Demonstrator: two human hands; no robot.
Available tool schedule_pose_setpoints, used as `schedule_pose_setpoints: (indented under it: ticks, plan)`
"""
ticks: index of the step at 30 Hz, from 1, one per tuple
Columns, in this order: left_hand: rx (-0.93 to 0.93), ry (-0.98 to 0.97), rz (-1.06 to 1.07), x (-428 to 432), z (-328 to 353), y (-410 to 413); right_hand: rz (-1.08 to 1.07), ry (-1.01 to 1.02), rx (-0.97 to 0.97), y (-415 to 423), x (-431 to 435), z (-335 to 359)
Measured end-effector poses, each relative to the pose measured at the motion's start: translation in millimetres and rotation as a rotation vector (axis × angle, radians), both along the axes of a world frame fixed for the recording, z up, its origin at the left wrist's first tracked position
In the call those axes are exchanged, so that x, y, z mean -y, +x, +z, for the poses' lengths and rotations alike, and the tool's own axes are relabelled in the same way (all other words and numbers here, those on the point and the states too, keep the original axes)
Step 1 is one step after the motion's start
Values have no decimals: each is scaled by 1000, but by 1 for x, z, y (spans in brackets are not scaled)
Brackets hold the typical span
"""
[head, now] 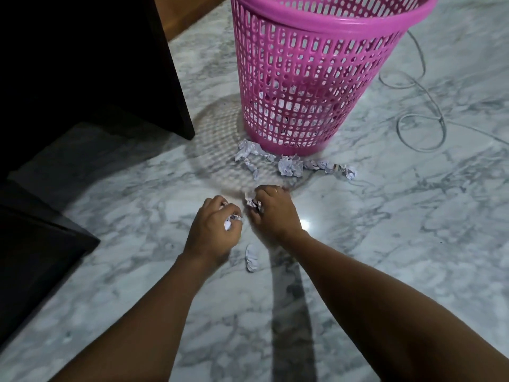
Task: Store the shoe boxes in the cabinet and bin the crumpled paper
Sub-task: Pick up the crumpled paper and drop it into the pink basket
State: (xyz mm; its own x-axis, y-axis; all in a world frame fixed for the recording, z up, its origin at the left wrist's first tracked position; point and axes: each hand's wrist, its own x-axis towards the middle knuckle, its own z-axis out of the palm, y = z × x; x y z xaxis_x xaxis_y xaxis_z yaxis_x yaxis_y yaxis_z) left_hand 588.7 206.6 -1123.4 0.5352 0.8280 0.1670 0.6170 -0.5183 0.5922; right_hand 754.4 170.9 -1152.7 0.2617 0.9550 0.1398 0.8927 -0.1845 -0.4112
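As left hand [213,230] and right hand [272,213] each clutch paper [230,220], one loose scrap [251,257] points lengthwise toward the bin [303,78].

Left grip [212,228] and right grip [272,213] each clutch crumpled paper [228,223] near the pink bin [316,78].

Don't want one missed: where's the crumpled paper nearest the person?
Head view, centre: the crumpled paper lies on the marble floor between the wrists, just below the left hand and right hand.

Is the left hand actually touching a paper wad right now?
Touching. The head view shows the left hand with its fingers curled round a paper wad, white paper poking out between them.
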Motion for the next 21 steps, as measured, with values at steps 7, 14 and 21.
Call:
schedule_pose_setpoints:
  ticks: [7, 14, 21]
  plan:
    - [-109, 49, -139, 42, -14, 10, -15, 45, -160, 15, 10, 4]
    - [-147, 186, -275, 51, -33, 3, -188, 21, -451, 33, 5, 19]
    - [-38, 154, -254, 24, -41, 14, -409, 147, -411, 73, -13, 34]
